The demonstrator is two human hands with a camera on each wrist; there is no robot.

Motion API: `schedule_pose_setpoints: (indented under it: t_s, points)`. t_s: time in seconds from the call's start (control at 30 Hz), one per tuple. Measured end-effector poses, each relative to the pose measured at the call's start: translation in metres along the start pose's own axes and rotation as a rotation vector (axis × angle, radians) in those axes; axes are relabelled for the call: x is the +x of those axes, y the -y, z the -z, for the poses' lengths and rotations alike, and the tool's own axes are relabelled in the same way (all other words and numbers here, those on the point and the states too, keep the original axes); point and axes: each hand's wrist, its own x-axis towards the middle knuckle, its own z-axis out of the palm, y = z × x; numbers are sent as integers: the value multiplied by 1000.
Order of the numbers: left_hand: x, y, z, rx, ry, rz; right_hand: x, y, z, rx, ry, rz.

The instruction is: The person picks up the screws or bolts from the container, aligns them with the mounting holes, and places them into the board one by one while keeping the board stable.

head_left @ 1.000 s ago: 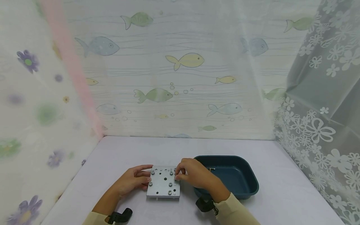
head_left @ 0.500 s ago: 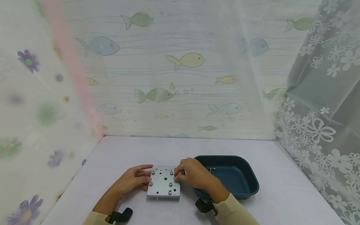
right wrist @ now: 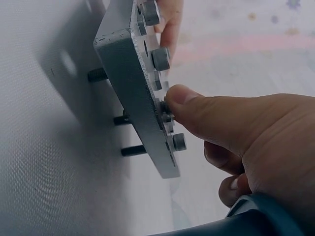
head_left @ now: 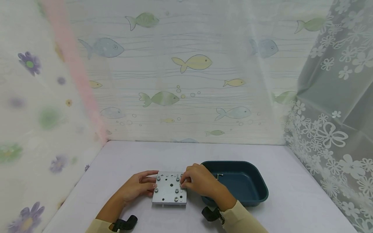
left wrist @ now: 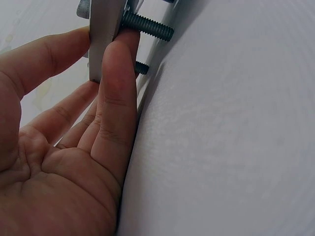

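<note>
A square silver metal plate (head_left: 167,194) with several holes and socket-head screws stands raised off the white table. My left hand (head_left: 137,187) grips its left edge, thumb on top and fingers beneath. Threaded shanks, one of them a dark screw (left wrist: 150,27), stick out under the plate in the left wrist view. At the right edge, my right hand (head_left: 201,181) pinches the head of a screw (right wrist: 165,109) set in the plate. The thumb covers part of that head, and the index fingertip is hidden behind it in the right wrist view.
Just right of the plate stands a dark blue tray (head_left: 265,191), partly behind my right forearm. A loose screw (head_left: 220,175) lies at its left side. Patterned curtains (head_left: 189,123) enclose the white table (head_left: 140,155) at the back and sides.
My right hand has edged very slightly left at the plate's right side, still on the screw. The left hand and the plate stay where they were.
</note>
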Motion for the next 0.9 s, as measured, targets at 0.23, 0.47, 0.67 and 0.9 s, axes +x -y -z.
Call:
schedule_pose_setpoints:
  t_s: [0.23,0.47,0.67,0.9]
  points:
    - [0,-2,0,1,3,-1,0,1,0,-16,2,-6]
    - [-1,-1,-1,13,1,-15,0,2,-1,-10,2,-17]
    - [-1,-1,-1,12,5,-20,-1,0,-1,-2,5,-23]
    - [-1,0,0,11,3,-17,-1,-1,2,32,23,-33]
